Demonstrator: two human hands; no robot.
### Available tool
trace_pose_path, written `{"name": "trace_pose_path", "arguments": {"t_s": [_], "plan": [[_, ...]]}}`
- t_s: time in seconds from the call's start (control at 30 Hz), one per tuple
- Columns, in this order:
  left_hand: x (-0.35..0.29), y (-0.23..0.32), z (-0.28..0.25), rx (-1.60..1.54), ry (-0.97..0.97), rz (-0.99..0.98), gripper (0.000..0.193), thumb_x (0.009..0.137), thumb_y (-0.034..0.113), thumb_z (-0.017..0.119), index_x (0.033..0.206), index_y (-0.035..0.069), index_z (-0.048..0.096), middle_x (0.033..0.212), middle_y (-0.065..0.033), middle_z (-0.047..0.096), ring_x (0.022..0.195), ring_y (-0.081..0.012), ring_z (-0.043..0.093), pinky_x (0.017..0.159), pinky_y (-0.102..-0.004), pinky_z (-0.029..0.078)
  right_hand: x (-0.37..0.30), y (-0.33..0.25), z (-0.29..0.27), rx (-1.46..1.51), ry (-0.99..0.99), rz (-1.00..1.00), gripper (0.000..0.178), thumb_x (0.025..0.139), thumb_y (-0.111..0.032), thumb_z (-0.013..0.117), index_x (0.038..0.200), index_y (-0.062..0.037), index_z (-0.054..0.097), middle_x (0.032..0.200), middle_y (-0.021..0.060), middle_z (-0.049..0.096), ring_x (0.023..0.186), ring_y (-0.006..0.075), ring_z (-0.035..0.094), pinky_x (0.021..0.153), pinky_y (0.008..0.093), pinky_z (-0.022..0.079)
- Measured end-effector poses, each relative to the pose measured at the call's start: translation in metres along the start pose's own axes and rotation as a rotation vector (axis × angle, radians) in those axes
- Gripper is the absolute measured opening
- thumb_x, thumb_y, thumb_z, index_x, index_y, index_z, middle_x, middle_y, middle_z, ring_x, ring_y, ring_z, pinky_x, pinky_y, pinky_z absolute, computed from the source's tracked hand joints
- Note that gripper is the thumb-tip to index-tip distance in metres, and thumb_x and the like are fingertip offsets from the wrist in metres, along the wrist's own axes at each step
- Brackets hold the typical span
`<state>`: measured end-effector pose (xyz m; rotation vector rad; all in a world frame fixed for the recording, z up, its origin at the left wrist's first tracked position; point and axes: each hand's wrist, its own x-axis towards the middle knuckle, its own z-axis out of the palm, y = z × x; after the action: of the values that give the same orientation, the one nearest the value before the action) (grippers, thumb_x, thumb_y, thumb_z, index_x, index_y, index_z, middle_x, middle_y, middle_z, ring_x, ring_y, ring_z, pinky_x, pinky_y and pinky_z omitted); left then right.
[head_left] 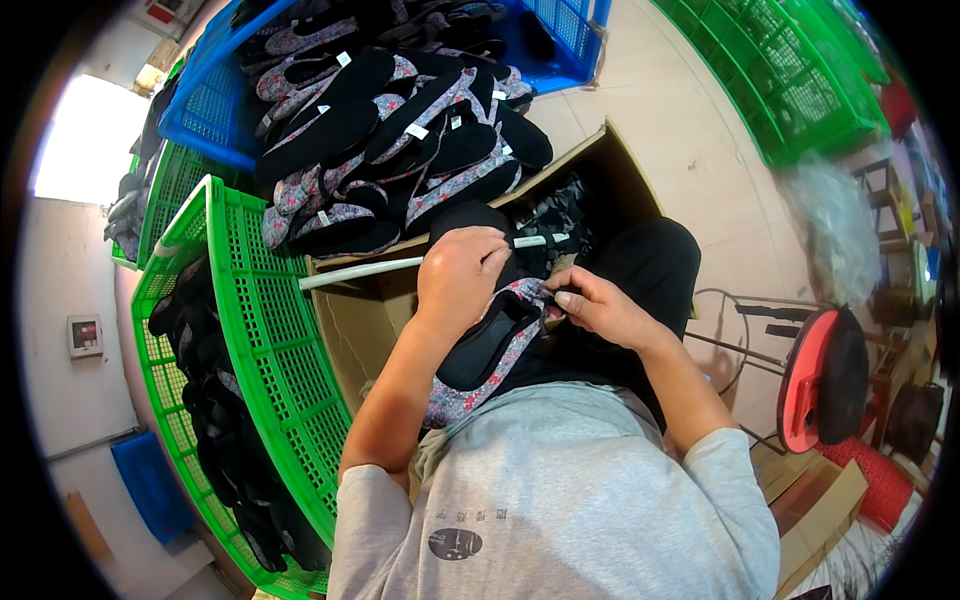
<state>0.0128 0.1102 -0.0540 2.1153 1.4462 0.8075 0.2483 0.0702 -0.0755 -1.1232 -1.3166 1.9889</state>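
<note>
A fabric slipper [484,345] with a grey and pink flowered upper and black lining lies across my lap, its opening facing up. My left hand [461,275] is closed over its far left side, fingers curled and partly hidden. At the far right end, my right hand [603,309] pinches the slipper's edge between thumb and fingers. What lies between those fingertips is too small to make out. A white rod [362,272] passes behind my left hand, above an open cardboard box [352,335].
Many matching slippers [420,130] heap up beyond the box, before a blue crate [212,125]. A green crate [275,345] of dark slippers stands close on my left. More green crates [775,75] stand far right, near a red and black round stool [815,380].
</note>
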Motion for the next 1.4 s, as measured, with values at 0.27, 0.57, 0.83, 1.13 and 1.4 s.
{"name": "trace_pose_path", "arguments": {"t_s": [0.27, 0.57, 0.83, 1.13, 1.4], "plan": [[-0.017, 0.016, -0.017, -0.214, -0.091, -0.326, 0.015, 0.076, 0.009, 0.071, 0.090, 0.006, 0.068, 0.091, -0.0080, 0.067, 0.093, -0.0279, 0.064, 0.081, -0.0363, 0.051, 0.006, -0.004, 0.000, -0.230, -0.009, -0.079, 0.019, 0.102, -0.013, 0.051, 0.116, -0.0013, 0.057, 0.092, 0.0020, 0.062, 0.083, 0.0094, 0.057, 0.077, 0.0249, 0.048], [-0.034, 0.023, -0.001, -0.053, -0.148, -0.295, 0.015, 0.075, 0.008, 0.073, 0.085, 0.001, 0.065, 0.077, -0.0099, 0.066, 0.070, -0.0232, 0.064, 0.064, -0.0345, 0.051, 0.011, -0.004, 0.003, -0.349, -0.008, -0.109, 0.021, 0.102, -0.017, 0.053, 0.113, -0.0006, 0.056, 0.092, 0.0101, 0.067, 0.085, 0.0187, 0.065, 0.080, 0.0311, 0.051], [-0.038, 0.022, 0.004, -0.032, -0.092, -0.230, 0.012, 0.075, 0.006, 0.072, 0.083, 0.000, 0.064, 0.076, -0.0110, 0.066, 0.070, -0.0252, 0.065, 0.064, -0.0357, 0.051, 0.013, -0.001, 0.005, -0.403, -0.021, -0.131, 0.018, 0.102, -0.019, 0.052, 0.111, -0.0036, 0.055, 0.087, 0.0095, 0.067, 0.081, 0.0217, 0.066, 0.075, 0.0335, 0.051], [-0.038, 0.019, 0.006, -0.056, -0.062, -0.212, 0.011, 0.074, 0.004, 0.073, 0.081, 0.000, 0.064, 0.076, -0.0131, 0.066, 0.070, -0.0276, 0.066, 0.064, -0.0367, 0.051, 0.014, -0.006, 0.008, -0.470, 0.012, -0.142, 0.017, 0.101, -0.019, 0.053, 0.110, -0.0051, 0.056, 0.084, 0.0105, 0.067, 0.077, 0.0245, 0.066, 0.072, 0.0345, 0.051], [-0.038, 0.016, 0.008, -0.053, -0.058, -0.213, 0.012, 0.075, 0.005, 0.074, 0.081, 0.000, 0.064, 0.076, -0.0133, 0.067, 0.071, -0.0281, 0.066, 0.065, -0.0373, 0.052, 0.014, -0.005, 0.009, -0.507, 0.039, -0.147, 0.016, 0.100, -0.018, 0.055, 0.111, -0.0071, 0.057, 0.085, 0.0112, 0.069, 0.077, 0.0262, 0.067, 0.070, 0.0356, 0.051]]}}
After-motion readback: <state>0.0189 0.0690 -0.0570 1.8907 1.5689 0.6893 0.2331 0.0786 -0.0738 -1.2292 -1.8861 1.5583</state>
